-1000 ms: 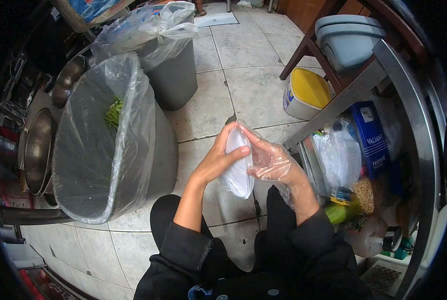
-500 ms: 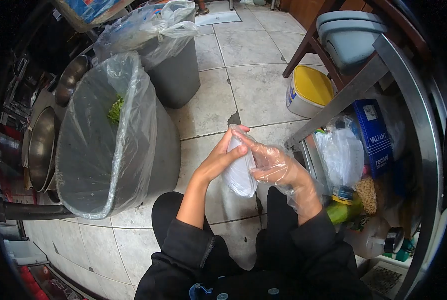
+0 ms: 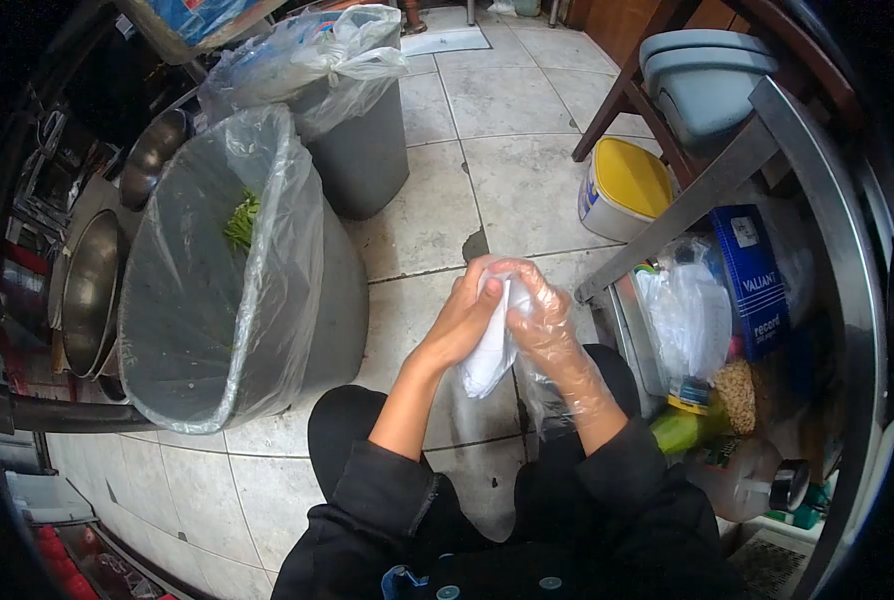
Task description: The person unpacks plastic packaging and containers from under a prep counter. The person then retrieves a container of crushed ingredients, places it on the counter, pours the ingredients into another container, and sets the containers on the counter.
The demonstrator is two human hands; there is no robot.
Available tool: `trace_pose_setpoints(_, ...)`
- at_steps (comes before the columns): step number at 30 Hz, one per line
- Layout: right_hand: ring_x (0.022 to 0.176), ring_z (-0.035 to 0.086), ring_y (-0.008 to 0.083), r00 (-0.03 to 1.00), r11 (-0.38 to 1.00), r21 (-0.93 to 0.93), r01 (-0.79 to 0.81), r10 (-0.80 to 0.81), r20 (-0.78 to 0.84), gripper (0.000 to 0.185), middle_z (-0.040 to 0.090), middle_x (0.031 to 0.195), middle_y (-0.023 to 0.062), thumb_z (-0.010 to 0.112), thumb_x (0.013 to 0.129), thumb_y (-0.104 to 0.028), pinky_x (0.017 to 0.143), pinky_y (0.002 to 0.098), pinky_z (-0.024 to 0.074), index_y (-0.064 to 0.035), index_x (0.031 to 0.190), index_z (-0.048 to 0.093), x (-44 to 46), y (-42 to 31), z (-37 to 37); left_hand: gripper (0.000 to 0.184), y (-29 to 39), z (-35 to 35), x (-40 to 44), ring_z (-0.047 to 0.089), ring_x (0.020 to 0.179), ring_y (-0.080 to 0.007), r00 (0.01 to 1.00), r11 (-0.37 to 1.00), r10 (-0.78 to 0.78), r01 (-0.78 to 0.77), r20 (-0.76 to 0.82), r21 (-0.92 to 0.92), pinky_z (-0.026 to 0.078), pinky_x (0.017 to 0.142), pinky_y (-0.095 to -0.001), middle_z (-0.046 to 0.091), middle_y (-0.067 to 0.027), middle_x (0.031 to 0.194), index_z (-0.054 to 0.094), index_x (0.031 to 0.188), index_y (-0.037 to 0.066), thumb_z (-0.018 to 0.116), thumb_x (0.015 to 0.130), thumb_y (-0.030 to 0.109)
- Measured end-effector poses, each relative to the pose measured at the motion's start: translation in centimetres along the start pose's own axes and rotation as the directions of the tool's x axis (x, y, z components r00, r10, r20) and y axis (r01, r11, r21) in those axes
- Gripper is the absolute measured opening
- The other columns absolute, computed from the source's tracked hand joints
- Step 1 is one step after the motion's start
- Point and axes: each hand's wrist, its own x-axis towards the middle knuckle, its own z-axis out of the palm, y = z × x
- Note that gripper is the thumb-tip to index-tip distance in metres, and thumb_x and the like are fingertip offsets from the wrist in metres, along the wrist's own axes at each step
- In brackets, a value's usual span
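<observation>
A pale tiled floor (image 3: 347, 455), marked with dark grout lines and stains, spreads beneath the fingers. The person's own left hand (image 3: 457, 330) is bare, its thumb pressed along the near face of a white folded bundle (image 3: 487, 362), its other fingers curled behind the upper end, so that grip is clamped on it. The right hand (image 3: 547, 330), inside a loose clear plastic glove (image 3: 570, 368), touches the bundle's other side; its fingers bend over the top, but I cannot tell how firmly they close. The bundle hangs below the fingertips, between the palms; whether it is tissue or thin plastic is unclear.

The likeliest mishap is a slip: slack film on the right fingers could slide or snag, and the loose lower end could let folds fan out and drop onto the tiles under the fingers.

Counted, there is one bundle and one glove. Left of the fingers stand two lined bins, a nearer grey bin (image 3: 342, 325) and a farther grey bin (image 3: 369, 160), with one clump of greens (image 3: 242, 220) inside the nearer. Beyond and right of the fingers sits one yellow-lidded bucket (image 3: 629, 180); farther right, one blue box (image 3: 750, 285) leans on a shelf.
</observation>
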Motion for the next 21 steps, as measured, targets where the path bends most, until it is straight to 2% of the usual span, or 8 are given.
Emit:
trace_pose_setpoints(1,0.072,0.063,0.0288,1.0,1.0,0.0,-0.003,0.003,0.001,0.035,0.06,0.081,0.0168,0.054,0.077,-0.007,0.064,0.0343,0.0475,-0.0094,0.112,0.053,0.0,0.4,0.0,0.087,0.3,0.2,-0.1,0.035,0.122,-0.0261,1.0,1.0,-0.003,0.003,0.001,-0.002,0.028,0.102,-0.0367,0.041,-0.0166,0.125,0.037,0.127,0.003,0.035,0.078,0.074)
trace_pose_setpoints(3,0.08,0.061,0.0148,0.995,0.994,-0.102,-0.051,0.042,-0.087,0.03,0.064,0.092,0.0101,0.054,0.077,-0.004,0.072,0.027,0.0474,-0.0048,0.106,0.055,0.1,1.4,-0.1,0.079,1.0,1.1,-0.4,0.033,0.125,-0.0283,0.999,0.982,-0.025,0.034,-0.046,0.187,0.026,0.103,-0.0378,0.039,-0.0176,0.127,0.032,0.131,0.003,0.053,0.08,0.06)
trace_pose_setpoints(4,0.081,0.062,0.0149,0.994,0.992,-0.115,-0.059,0.048,-0.094,0.029,0.064,0.093,0.0107,0.055,0.077,-0.005,0.072,0.0278,0.0476,-0.0048,0.107,0.056,0.1,1.1,-0.3,0.078,1.5,1.4,-0.5,0.04,0.117,-0.0315,0.998,0.991,0.0,0.008,-0.06,0.132,0.032,0.099,-0.0399,0.041,-0.0195,0.125,0.034,0.131,0.009,0.066,0.073,0.05)
trace_pose_setpoints(7,0.09,0.061,0.0159,0.991,0.984,-0.118,-0.136,0.136,-0.012,0.033,0.064,0.101,0.0121,0.057,0.079,-0.003,0.078,0.0295,0.0474,-0.004,0.111,0.055,0.2,0.6,-0.6,0.075,1.1,0.4,-0.1,0.04,0.12,-0.0328,0.999,0.995,-0.044,0.045,-0.017,0.086,0.032,0.099,-0.0385,0.041,-0.0212,0.127,0.031,0.133,0.01,0.064,0.074,0.042)
trace_pose_setpoints(8,0.1,0.058,0.0174,0.998,0.998,-0.02,-0.061,0.061,-0.002,0.042,0.061,0.11,0.0118,0.059,0.077,0.002,0.085,0.0284,0.0446,-0.0021,0.118,0.051,0.2,0.6,-0.4,0.075,1.3,0.0,-0.2,0.04,0.12,-0.0328,0.999,0.995,-0.045,0.046,-0.018,0.085,0.032,0.099,-0.0385,0.041,-0.0212,0.127,0.031,0.133,0.01,0.064,0.074,0.042)
trace_pose_setpoints(11,0.089,0.063,0.0248,0.998,0.999,0.003,0.05,-0.05,0.026,0.052,0.061,0.1,0.018,0.057,0.074,0.003,0.077,0.0298,0.0474,-0.0065,0.124,0.047,0.1,1.3,0.4,0.07,1.9,-1.3,-0.7,0.041,0.121,-0.0335,0.99,0.978,-0.128,0.135,-0.05,0.158,0.033,0.099,-0.0362,0.043,-0.0224,0.128,0.03,0.135,0.009,0.056,0.073,0.028)
trace_pose_setpoints(15,0.099,0.058,0.0146,0.961,0.906,0.319,-0.278,0.264,0.086,0.046,0.06,0.11,0.0123,0.052,0.077,0.01,0.081,0.0254,0.0462,-0.0053,0.121,0.051,0.6,1.1,-0.8,0.071,1.9,-1.7,-0.6,0.045,0.118,-0.0326,0.994,0.987,-0.112,0.113,-0.016,0.113,0.035,0.097,-0.0351,0.049,-0.0211,0.123,0.031,0.136,0.007,0.044,0.067,0.018)
trace_pose_setpoints(21,0.095,0.057,0.0144,0.916,0.814,0.43,-0.391,0.391,0.093,0.042,0.059,0.106,0.011,0.05,0.077,0.014,0.08,0.0237,0.0468,0.0038,0.117,0.051,1.3,-1.0,-1.8,0.075,2.1,-2.0,-0.7,0.038,0.123,-0.0259,0.971,0.965,-0.23,0.236,0.062,-0.112,0.027,0.102,-0.032,0.044,-0.0155,0.129,0.029,0.138,0.008,0.042,0.065,0.021)
